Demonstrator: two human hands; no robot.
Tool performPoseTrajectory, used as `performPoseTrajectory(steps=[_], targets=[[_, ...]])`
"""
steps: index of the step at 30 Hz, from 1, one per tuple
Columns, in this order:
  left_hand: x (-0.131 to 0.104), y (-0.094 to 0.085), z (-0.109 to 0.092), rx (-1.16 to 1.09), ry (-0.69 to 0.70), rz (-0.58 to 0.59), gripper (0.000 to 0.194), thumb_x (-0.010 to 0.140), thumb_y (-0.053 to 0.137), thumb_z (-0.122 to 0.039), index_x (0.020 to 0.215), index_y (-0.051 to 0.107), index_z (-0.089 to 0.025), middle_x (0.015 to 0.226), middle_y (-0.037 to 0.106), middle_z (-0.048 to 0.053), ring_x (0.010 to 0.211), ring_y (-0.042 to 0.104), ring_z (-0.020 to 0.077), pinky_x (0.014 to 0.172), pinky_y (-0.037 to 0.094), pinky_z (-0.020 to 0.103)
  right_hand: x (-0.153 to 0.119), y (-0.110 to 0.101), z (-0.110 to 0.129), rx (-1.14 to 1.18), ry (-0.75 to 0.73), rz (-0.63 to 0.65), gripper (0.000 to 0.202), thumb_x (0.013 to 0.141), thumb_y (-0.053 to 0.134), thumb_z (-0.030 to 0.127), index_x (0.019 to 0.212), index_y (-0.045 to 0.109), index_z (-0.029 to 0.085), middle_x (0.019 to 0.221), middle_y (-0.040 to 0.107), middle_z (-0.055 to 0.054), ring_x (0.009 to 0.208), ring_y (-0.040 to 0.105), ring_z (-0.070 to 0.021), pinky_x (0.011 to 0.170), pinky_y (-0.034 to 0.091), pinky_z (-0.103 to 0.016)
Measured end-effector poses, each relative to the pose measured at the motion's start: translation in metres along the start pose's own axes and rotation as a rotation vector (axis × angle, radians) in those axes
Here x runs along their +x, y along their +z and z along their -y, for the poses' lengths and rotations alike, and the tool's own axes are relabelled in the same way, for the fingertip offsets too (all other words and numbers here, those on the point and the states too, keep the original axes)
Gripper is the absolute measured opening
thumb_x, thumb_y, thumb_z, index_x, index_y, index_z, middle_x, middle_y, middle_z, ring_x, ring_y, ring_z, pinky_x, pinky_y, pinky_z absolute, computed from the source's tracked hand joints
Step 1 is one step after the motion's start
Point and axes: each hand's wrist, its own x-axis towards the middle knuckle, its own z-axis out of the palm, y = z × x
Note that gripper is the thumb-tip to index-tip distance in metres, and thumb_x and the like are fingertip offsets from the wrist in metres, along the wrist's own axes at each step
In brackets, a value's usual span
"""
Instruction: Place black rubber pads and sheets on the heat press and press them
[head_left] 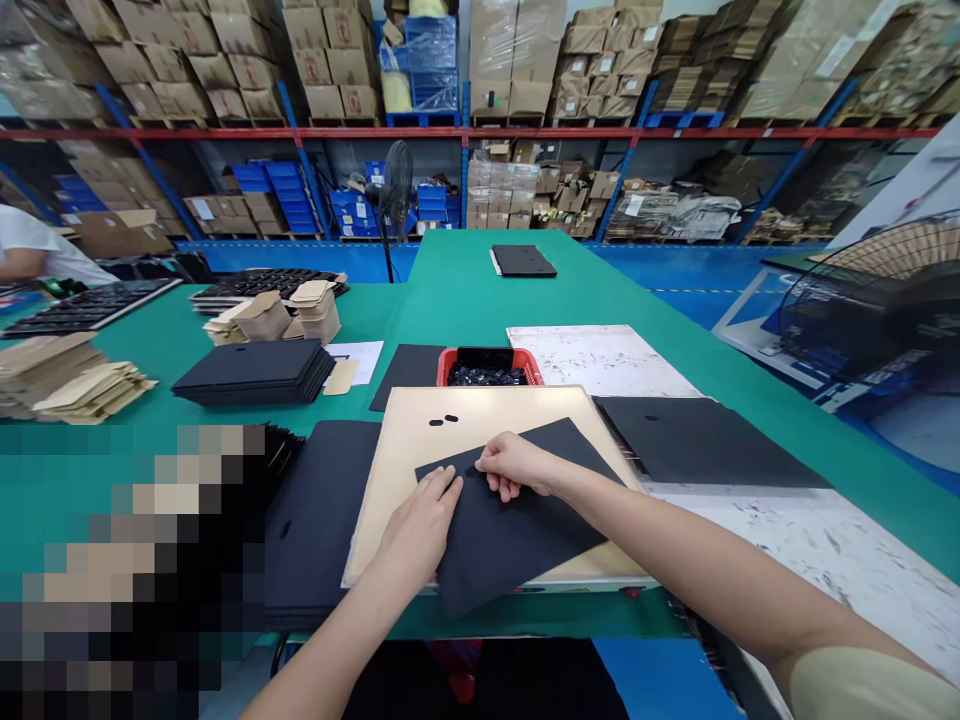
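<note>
A black card sheet lies askew on a pale, cream-coloured board, its near corner hanging past the board's front edge. My left hand rests flat on the sheet's left side, fingers stretched out. Beside it, my right hand is closed in a pinch at a small dark oval near the sheet's far edge. Whatever is between the fingertips is too small to make out. Two loose black oval pieces lie on the board beyond my left hand.
Black card stacks stand left of the board, and another black sheet lies right. Behind the board is a red basket of small black pieces. Farther left are a black stack and cardboard piles. A fan stands right.
</note>
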Motion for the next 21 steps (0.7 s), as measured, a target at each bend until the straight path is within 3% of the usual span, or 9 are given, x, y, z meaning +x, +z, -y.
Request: performPoseTrajectory(steps=[10,14,21], targets=[[0.0,0.004,0.005,0.036,0.034,-0.06,0.051,0.081,0.042,-0.009,0.131,0.047,-0.015,0.138,0.047,0.011,0.126,0.043,0.0234,0.102,0.041,0.038,0.0,-0.001,-0.002,-0.022,-0.012,0.001,0.032,0.084,0.046,0.014,0.053,0.049,0.015,0.04,0.051,0.003,0.032,0.048,-0.006,0.03,0.035,-0.013],[0.005,-0.011,-0.004,0.077,0.025,-0.046,0.054,0.082,0.04,-0.008,0.135,0.042,-0.016,0.129,0.053,0.011,0.118,0.048,0.0223,0.096,0.044,0.036,-0.001,-0.001,-0.001,-0.038,-0.017,-0.012,0.032,0.084,0.046,0.014,0.052,0.049,0.015,0.04,0.051,0.003,0.032,0.048,-0.0059,0.03,0.034,-0.013],[0.012,-0.039,-0.025,0.191,-0.03,0.096,0.053,0.083,0.038,-0.007,0.134,0.044,-0.018,0.123,0.055,0.01,0.109,0.05,0.0232,0.092,0.045,0.034,0.007,0.002,-0.009,-0.04,-0.04,-0.031,0.031,0.083,0.05,0.015,0.052,0.049,0.014,0.041,0.053,0.002,0.03,0.048,-0.0069,0.029,0.032,-0.014]])
